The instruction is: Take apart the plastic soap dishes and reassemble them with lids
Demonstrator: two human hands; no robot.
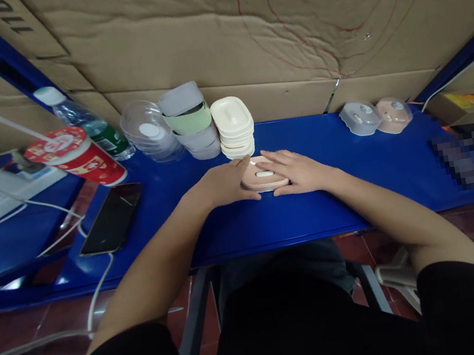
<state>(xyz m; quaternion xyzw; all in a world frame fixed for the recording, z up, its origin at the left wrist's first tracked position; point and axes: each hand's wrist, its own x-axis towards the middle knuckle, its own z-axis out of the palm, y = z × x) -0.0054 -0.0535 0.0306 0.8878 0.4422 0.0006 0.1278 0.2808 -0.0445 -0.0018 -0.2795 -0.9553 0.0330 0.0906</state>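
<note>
A small pink soap-dish-like box [265,181] with a pale oval piece on top lies on the blue table, close in front of me. My left hand [229,182] is wrapped against its left side, thumb near the front edge. My right hand [300,172] holds the right side, with fingers reaching over the top. Part of the box is hidden under my fingers. Just behind it stands a stack of cream lids [232,119]. To their left are stacked grey and green trays [191,121] and nested clear covers [148,133].
Two covered boxes, one grey [360,118] and one pink [394,115], sit at the back right. On the left are a phone [112,218], a red cup [91,159] with a straw and a water bottle [94,125]. A cardboard wall [177,36] closes off the back.
</note>
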